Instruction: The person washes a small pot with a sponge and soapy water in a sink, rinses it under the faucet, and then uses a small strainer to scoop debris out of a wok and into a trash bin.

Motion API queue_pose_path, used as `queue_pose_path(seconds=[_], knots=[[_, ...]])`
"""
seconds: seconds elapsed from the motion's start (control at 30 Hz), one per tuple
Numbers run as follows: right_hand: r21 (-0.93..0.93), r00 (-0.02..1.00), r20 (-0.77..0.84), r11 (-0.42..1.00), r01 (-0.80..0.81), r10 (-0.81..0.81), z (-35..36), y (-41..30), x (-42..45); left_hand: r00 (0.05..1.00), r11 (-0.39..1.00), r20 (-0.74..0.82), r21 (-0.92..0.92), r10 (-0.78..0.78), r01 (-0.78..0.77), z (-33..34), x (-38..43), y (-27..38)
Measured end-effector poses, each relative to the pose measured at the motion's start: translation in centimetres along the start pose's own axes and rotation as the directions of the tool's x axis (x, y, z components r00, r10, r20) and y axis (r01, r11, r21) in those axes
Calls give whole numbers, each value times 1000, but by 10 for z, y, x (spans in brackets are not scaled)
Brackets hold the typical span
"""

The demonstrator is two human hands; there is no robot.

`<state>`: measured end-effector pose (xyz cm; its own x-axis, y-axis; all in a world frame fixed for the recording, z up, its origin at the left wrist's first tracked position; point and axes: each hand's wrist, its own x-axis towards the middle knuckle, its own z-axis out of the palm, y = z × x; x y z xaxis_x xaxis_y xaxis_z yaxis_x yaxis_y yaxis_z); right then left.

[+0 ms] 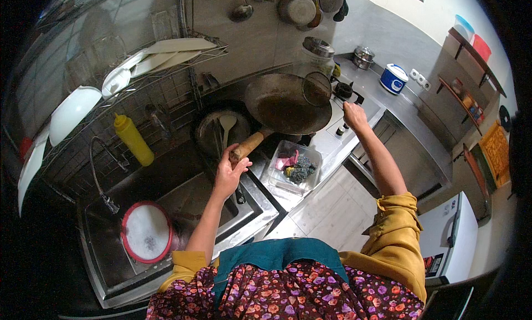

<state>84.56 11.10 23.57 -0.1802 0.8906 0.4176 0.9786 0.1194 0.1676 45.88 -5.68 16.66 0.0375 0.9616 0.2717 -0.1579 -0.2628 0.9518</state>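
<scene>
My left hand [228, 174] is at the end of a wok's wooden handle [250, 145], the thumb and fingers around its tip. The dark wok [286, 108] rests over the stove area, tilted. My right hand [354, 115] is closed on the handle of a round wire strainer [316, 90], which is at the wok's right rim. Below the wok stands a clear plastic container [277, 180] with a dark metal scourer [302, 170] and pink and yellow scrubbing pieces. Behind my left hand lies another dark pan [203, 130] with a pale spatula [226, 126] in it.
At left, the sink [99, 253] holds a red-rimmed basin of suds [124, 232]. A yellow squeeze bottle [134, 141] stands behind it, below a wire rack [166, 70] with white dishes. A glass jar [318, 58] and a blue rice cooker [394, 79] stand further back.
</scene>
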Motion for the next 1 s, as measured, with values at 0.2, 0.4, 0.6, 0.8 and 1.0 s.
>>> queue_pose_path(seconds=[0.2,0.4,0.6,0.8,1.0], knots=[[145,972,177,981,128,-153,11,-15,-29,1000,1000,7,-3,-7,7,2,2,-1],[640,941,289,767,-50,-179,-12,-52,-39,1000,1000,-4,19,-19,19,2,0,4],[682,752,648,535,-500,-123,-42,-59,-41,1000,1000,9,20,-18,17,2,2,4],[689,817,570,591,-419,-85,-48,-48,-37,1000,1000,6,27,-9,9,2,1,3],[598,930,342,794,-108,-132,-41,-32,-32,1000,1000,12,18,-8,8,3,1,5]])
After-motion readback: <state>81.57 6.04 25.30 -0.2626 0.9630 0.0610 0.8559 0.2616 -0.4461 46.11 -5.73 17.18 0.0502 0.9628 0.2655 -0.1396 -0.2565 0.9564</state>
